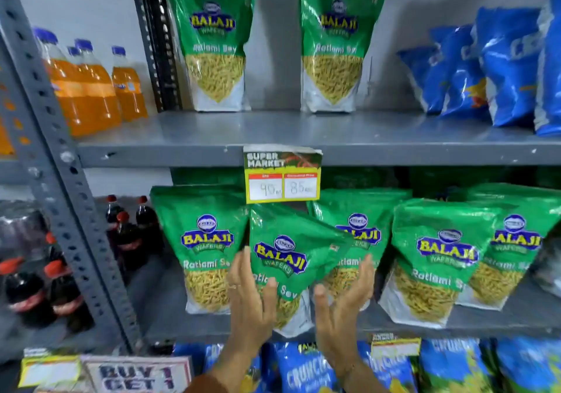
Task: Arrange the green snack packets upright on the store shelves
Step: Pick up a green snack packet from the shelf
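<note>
- The middle shelf (165,310) carries green snack packets (206,241); the front packet (282,259) sits at its lip.
- Our left hand (249,304) pinches its edge, and our right hand (343,307) is spread beside it.
- Its long axis is nearly upright and slightly tilted, with the label facing us.

Green snack packet (283,259) tilts between neighbouring packets (206,241) on middle shelf (170,320).

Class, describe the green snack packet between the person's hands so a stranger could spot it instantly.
Find the yellow price tag hanging from the grey metal shelf edge. Directly beneath it, one green foil packet sits between the left hand and right hand. Unlike its neighbours, it tilts and stands in front of the row.
</note>
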Available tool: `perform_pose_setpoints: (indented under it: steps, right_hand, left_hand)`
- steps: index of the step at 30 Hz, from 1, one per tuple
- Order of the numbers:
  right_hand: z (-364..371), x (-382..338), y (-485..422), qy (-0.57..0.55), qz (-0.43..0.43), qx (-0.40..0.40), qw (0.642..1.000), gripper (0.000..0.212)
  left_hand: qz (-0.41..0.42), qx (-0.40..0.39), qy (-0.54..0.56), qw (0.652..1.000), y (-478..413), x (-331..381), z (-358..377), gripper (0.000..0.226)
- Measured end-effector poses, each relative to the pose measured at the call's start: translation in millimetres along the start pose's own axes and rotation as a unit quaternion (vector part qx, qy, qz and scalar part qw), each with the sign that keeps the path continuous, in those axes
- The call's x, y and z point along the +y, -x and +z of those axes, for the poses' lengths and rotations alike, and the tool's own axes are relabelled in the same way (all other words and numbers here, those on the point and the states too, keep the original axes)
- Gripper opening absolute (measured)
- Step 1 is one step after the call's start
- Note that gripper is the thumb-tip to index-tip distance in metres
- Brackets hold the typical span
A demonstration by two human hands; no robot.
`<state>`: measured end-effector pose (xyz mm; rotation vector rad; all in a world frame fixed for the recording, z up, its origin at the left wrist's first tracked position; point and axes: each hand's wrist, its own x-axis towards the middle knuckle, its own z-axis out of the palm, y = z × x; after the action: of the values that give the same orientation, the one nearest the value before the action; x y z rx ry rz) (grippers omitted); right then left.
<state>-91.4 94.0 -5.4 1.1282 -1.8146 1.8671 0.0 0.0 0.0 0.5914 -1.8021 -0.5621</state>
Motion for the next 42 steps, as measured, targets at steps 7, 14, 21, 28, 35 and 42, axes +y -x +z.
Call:
perform_pose_setpoints:
  steps: [7, 14, 21, 28, 35, 42]
  right_hand:
    - [37, 30, 29, -0.062, 0.167, -0.182, 0.967, 0.088]
    - [43, 32, 24, -0.049, 0.141, -0.197, 0.969, 0.054]
    - [20, 15, 41, -0.049, 0.148, -0.157, 0.975, 0.076]
    - [-13, -31, 45, -0.117, 0.121, -0.142, 0.976, 0.042]
    - [-30, -147, -46, -0.074, -0.047, -0.074, 0.993, 0.056]
    - [-2, -242, -152, -0.102, -0.127, -0.008, 0.987, 0.073]
  left_hand:
    - [-0.132, -0.035, 0.074, 0.988, 14, -34, 16, 0.062]
    - [-0.202, -0.072, 0.118, 0.97, 13, -44, 24, 0.079]
    - [-0.121, -0.062, 0.031, 0.99, 33, -21, 6, 0.068]
    - [-0.098, 0.076, 0.094, 0.988, 53, 40, -14, 0.081]
    - [-0.008, 0.198, 0.162, 0.967, -28, 138, -70, 0.032]
    - [0.027, 0.195, 0.096, 0.976, -152, 202, -126, 0.018]
